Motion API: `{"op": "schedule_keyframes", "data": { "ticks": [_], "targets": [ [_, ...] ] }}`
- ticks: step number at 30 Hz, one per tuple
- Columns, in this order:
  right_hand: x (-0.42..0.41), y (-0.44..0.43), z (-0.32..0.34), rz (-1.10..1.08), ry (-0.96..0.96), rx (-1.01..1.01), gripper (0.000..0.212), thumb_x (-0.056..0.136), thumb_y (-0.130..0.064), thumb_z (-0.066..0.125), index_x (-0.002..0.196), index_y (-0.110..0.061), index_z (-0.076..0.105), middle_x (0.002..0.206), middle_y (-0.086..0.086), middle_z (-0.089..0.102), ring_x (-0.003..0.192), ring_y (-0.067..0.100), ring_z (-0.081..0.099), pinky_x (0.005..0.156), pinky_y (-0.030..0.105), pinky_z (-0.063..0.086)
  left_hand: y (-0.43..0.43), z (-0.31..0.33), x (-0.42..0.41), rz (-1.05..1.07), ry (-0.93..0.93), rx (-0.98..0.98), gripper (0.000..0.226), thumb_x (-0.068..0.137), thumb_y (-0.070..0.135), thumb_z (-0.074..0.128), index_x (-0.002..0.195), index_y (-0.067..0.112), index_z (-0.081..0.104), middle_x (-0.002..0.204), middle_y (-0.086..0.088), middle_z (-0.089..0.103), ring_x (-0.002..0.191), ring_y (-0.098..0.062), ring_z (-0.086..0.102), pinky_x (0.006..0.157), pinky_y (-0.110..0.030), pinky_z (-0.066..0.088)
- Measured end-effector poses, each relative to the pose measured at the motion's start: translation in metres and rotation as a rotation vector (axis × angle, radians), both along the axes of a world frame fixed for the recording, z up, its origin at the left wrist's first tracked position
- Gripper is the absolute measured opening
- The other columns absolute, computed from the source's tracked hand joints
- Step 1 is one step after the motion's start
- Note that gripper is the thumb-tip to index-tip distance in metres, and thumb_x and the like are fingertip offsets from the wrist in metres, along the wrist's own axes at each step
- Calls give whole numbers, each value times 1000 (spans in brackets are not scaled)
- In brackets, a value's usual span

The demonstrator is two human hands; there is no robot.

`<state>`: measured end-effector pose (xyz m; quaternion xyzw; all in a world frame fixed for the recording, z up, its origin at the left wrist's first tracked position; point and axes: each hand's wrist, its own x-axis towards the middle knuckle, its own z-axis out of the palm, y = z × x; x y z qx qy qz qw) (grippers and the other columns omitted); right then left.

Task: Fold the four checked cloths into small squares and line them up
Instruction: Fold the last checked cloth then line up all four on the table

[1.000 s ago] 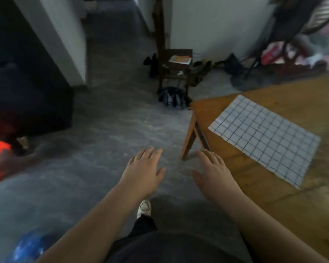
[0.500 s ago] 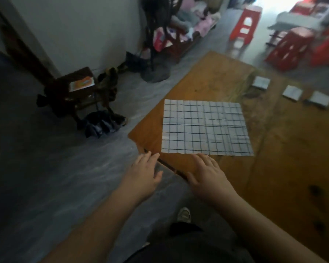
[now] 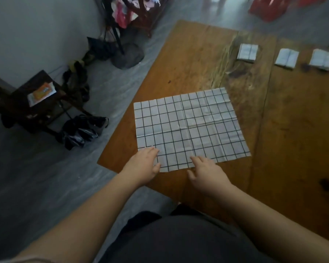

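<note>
A white cloth with a black grid (image 3: 190, 128) lies spread flat on the wooden table (image 3: 285, 141), near its left front corner. My left hand (image 3: 142, 166) lies over the cloth's near left corner with fingers out straight. My right hand (image 3: 205, 173) reaches the near edge a little to the right, fingertips on the cloth, fingers relaxed. Three folded cloths sit in a row at the far right of the table: one (image 3: 247, 53), a second (image 3: 286, 59) and a third (image 3: 321, 59).
The table's left edge drops to grey floor. On the floor to the left stand a dark low stool (image 3: 36, 103) with an orange booklet, dark bags (image 3: 82, 130) and a fan base (image 3: 127, 56). Red stools (image 3: 268, 8) stand beyond the table.
The view has swung from the floor onto the table. Both hands moved forward from the table's edge onto the near edge of the spread cloth.
</note>
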<state>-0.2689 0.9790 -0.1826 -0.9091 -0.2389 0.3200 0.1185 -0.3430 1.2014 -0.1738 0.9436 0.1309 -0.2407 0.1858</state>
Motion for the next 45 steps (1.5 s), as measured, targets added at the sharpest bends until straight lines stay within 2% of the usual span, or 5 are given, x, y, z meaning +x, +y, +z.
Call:
{"op": "schedule_keyframes", "data": {
  "ticks": [13, 22, 26, 37, 45],
  "targets": [
    [-1, 20, -49, 63, -65, -78, 55, 104, -41, 35, 157, -30, 24, 167, -1, 19, 155, 21, 13, 125, 52, 10, 63, -55, 76, -141, 95, 85, 61, 104, 43, 40, 158, 20, 24, 168, -3, 15, 155, -26, 4, 125, -44, 12],
    [22, 1, -41, -124, -137, -196, 55, 102, -32, 37, 156, -29, 26, 168, -3, 18, 156, 20, 9, 126, 52, 6, 56, -56, 73, -362, 36, -4, 55, 102, 37, 45, 153, 22, 33, 158, -2, 35, 149, -22, 23, 123, -41, 20],
    [23, -6, -40, -287, -124, -283, 67, 97, -28, 41, 160, -25, 18, 169, 2, 10, 156, 25, 1, 126, 49, 5, 45, -56, 68, -452, 13, -29, 52, 102, 32, 46, 151, 20, 37, 156, -6, 36, 146, -24, 28, 121, -40, 22],
    [-76, 29, -44, -429, -107, -187, 67, 99, -32, 43, 160, -23, 18, 169, 3, 14, 156, 21, 7, 127, 42, 9, -3, -65, 26, -713, -17, -117, 60, 101, 29, 49, 157, 25, 27, 162, -1, 30, 151, -22, 21, 125, -44, 19],
    [-102, -28, -50, -470, -76, -217, 70, 97, -27, 49, 160, -26, 18, 169, 1, 13, 155, 20, 9, 126, 38, 11, -41, -68, -1, -790, -23, -155, 65, 101, 28, 49, 159, 28, 20, 164, 1, 26, 152, -24, 17, 125, -45, 18]
  ]
}}
